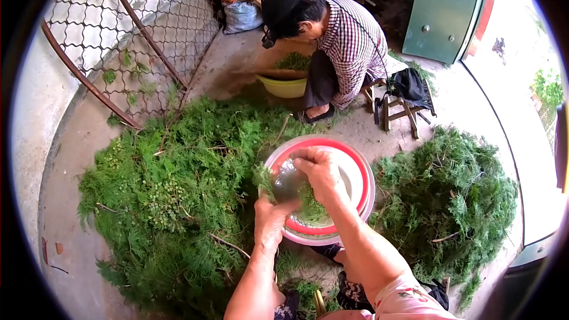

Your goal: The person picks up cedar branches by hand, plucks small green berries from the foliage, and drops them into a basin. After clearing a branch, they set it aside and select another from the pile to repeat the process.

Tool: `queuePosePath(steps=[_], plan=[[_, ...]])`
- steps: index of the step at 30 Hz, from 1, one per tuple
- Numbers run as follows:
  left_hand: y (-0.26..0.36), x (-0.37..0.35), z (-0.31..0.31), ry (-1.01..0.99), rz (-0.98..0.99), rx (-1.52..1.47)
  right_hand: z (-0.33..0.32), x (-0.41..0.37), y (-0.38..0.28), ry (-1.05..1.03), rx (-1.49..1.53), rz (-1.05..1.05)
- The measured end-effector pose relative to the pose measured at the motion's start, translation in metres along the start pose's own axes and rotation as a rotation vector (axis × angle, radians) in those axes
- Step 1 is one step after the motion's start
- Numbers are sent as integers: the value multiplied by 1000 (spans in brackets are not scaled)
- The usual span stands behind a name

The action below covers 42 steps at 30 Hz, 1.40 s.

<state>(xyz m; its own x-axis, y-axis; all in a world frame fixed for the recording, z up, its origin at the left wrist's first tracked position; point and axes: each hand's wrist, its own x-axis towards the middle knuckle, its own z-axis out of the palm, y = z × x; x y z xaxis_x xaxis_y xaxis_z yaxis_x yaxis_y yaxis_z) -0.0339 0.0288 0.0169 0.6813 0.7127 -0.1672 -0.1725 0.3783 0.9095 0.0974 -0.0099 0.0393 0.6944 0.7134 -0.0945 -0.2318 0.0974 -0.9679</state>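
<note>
A red and white basin (361, 169) stands in front of me, with some green sprigs (312, 204) inside. Over its left side, my left hand (272, 214) is closed around a leafy green sprig (262, 179), which sticks up past the rim. My right hand (317, 169) is above the middle of the basin, its fingers pinched together; what they hold, if anything, is blurred. Between the two hands is a dark smear of motion.
Left of the basin lies a big heap of green branches (178, 183); another heap (450, 201) lies to the right. Ahead, a person (349, 41) sits bent over a yellow-green basin (283, 87), beside a wooden stool (403, 109). Wire mesh (136, 29) leans at the left wall.
</note>
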Motion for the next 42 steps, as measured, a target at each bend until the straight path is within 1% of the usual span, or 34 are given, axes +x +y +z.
queuePosePath(steps=[4, 7, 8, 9, 10, 11, 12, 13, 14, 15, 16, 18, 21, 24, 25, 27, 30, 31, 34, 35, 38, 39, 41, 42], plan=[[-10, 11, 3, 35, 13, -22, 2, 2, 1, 8, 19, -7], [-7, 13, 12, 80, -1, -40, -1, 6, 5, -3, -38, -3], [-7, 13, 14, 87, -14, -46, -3, 8, 6, 11, -51, -48], [-7, 14, 13, 78, 28, -31, -6, 10, 8, 26, -63, -92], [-9, 15, 13, 98, 74, -83, -8, 13, 9, 39, -75, -138], [-7, 15, 11, 108, 65, -75, -12, 8, -2, 73, -198, -192], [-4, 14, 9, 126, 48, -65, -14, 6, -9, 107, -213, -217], [-3, 13, 8, 129, 68, -88, -19, 6, -9, 125, -155, -185], [-3, 14, 5, 139, 119, -37, -24, 6, -8, 141, -95, -156], [-3, 14, 2, 144, 119, -65, -25, 5, -10, 135, -28, -150], [-3, 14, 2, 143, 122, -95, -27, 5, -11, 97, -32, -116], [-3, 14, 4, 153, 149, -85, -30, 4, -13, 7, -153, -102], [-2, 14, 7, 152, 156, -105, -31, 3, -6, -47, -334, -173], [1, 12, 12, 193, 170, -141, -39, 4, -3, -84, -421, -287], [2, 12, 14, 214, 180, -153, -39, 3, -5, -127, -438, -279], [-3, 16, 12, 196, 208, -126, -37, 0, -13, -215, -470, -260], [-15, 19, 2, 146, 217, -130, -30, -6, -22, -345, -443, -215], [-16, 19, 0, 127, 214, -139, -29, -6, -20, -352, -507, -266], [-11, 20, 7, 169, 174, -108, -28, -4, -15, -287, -655, -324], [-10, 18, 9, 189, 198, -108, -29, -4, -14, -298, -633, -261], [-7, 17, 10, 174, 184, -114, -29, -6, -13, -287, -539, -149], [-3, 15, 11, 164, 145, -110, -28, -7, -13, -263, -546, -189], [1, 12, 17, 186, 164, -131, -23, -10, -15, -217, -561, -272], [1, 11, 19, 197, 175, -141, -21, -11, -15, -217, -512, -284]])
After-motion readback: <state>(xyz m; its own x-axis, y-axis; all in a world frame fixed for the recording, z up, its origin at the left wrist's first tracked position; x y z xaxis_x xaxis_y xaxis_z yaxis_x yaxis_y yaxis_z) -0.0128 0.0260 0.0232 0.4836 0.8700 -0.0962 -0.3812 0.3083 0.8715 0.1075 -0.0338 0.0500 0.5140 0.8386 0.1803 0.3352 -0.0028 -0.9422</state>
